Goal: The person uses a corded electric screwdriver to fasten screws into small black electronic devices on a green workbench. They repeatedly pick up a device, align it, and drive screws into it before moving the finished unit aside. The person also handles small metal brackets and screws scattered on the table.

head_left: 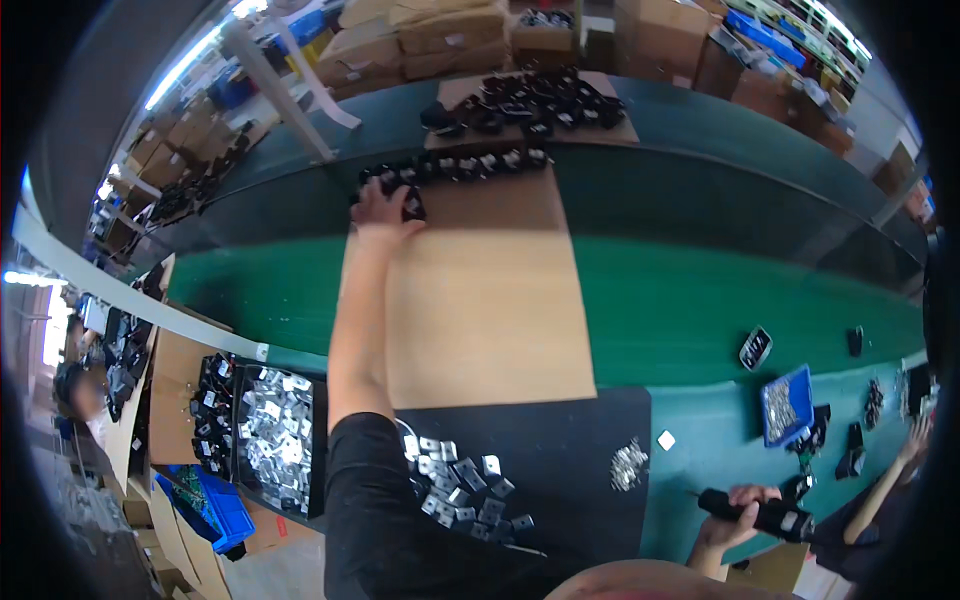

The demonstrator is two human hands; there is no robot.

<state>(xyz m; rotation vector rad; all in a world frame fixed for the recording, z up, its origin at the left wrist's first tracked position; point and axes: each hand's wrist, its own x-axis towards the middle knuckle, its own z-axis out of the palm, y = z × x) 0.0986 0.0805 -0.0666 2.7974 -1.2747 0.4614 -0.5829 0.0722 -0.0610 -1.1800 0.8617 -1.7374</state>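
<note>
My left hand [383, 208] reaches far forward to the back left of a flat cardboard sheet [485, 320]. Its fingers and thumb are around a small black part [413, 206], which they partly hide. Right behind it, a row of similar black parts [480, 163] with small silvery pieces runs along the sheet's far end. Low on the right, my right hand [738, 515] is closed around a black electric screwdriver [765, 515], whose thin bit points left. Between my arms, silvery metal brackets [460, 485] and a small heap of screws [629, 466] lie on a black mat [560, 450].
At left stands a black bin [280, 440] of metal pieces, with a blue bin [215, 510] below. A blue tray [787, 405] of small parts sits at right, near a co-worker's arm [890, 480]. More black parts [530, 103] are heaped beyond the green belt [660, 310].
</note>
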